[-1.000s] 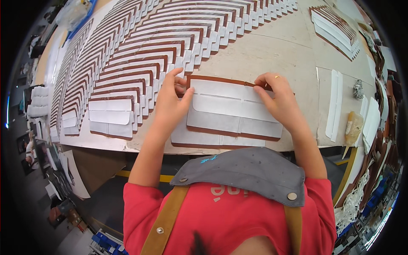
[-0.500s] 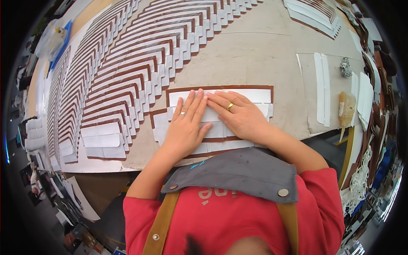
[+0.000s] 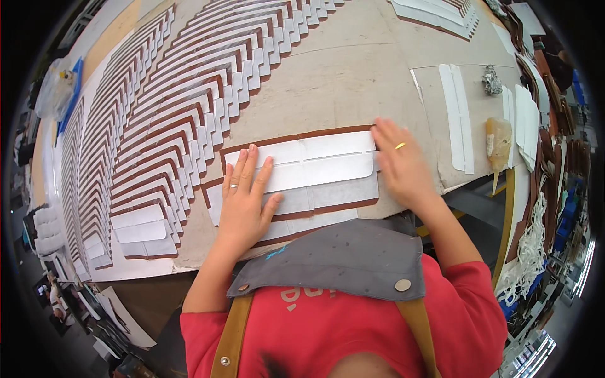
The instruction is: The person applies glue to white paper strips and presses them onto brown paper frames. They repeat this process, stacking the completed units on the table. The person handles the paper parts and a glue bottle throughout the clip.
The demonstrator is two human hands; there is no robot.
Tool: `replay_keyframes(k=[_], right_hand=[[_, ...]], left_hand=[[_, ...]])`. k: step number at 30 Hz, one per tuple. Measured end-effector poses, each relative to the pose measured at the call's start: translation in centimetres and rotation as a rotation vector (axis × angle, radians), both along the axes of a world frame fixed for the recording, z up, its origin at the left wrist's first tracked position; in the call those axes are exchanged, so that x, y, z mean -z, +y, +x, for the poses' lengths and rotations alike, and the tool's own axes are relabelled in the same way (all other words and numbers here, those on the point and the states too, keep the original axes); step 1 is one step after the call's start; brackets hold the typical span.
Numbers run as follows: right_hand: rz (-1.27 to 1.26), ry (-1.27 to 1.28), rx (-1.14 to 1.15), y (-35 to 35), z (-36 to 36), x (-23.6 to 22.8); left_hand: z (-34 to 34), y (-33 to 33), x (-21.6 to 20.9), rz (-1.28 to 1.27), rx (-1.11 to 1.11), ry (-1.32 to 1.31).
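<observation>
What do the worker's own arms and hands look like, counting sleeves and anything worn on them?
The left hand wears a silver-coloured ring; the right hand wears a gold-coloured ring. Both are ungloved. The forearms are bare below short, plain red sleeves.

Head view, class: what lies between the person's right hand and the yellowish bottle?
A long white piece lies on the tabletop between the right hand and the yellowish bottle, in the head view.
</observation>
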State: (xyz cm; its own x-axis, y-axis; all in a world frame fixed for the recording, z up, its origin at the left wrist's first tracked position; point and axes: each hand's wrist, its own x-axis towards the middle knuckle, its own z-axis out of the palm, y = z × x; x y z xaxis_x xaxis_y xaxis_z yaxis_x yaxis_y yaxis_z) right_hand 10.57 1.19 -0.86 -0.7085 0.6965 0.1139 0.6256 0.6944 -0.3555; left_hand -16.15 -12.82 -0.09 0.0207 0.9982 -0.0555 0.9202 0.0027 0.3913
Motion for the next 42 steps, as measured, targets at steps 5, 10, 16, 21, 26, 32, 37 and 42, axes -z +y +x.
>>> replay_keyframes(k=[5, 10, 16, 21, 26, 32, 37, 42], right_hand=[[-0.129, 0.201, 0.031, 2.5, -1.5, -1.7], [-0.608, -0.002, -0.023, 5.6, -3.4, -3.0], [-0.477, 0.199, -0.161, 5.0, -2.5, -2.1], [-0.728, 0.238, -0.033, 4.4, -1.2, -3.2], [-0.720, 0.381, 0.081, 4.8, 0.7, -3.1], [-0.800, 0.518, 0.286, 10.4, 4.2, -4.6], [-0.717, 0.631, 0.345, 20.0, 7.7, -6.9], [-0.597, 0.724, 0.518, 30.9, 10.2, -6.1]], left_hand=[[-1.7, 1.6, -0.8, 0.083, -0.053, -0.165], [-2.4, 2.7, -1.3, 0.116, -0.092, -0.200], [-3.1, 2.9, -1.9, 0.120, -0.113, -0.033], [-3.6, 3.3, -1.3, 0.125, -0.277, -0.120], [-2.5, 4.6, -1.2, 0.035, -0.472, -0.584], [-1.4, 10.8, -0.5, 0.209, -0.309, -0.664], [0.9, 21.9, -0.9, 0.283, -0.153, -0.812], [5.2, 35.0, -0.2, 0.329, -0.141, -0.814]])
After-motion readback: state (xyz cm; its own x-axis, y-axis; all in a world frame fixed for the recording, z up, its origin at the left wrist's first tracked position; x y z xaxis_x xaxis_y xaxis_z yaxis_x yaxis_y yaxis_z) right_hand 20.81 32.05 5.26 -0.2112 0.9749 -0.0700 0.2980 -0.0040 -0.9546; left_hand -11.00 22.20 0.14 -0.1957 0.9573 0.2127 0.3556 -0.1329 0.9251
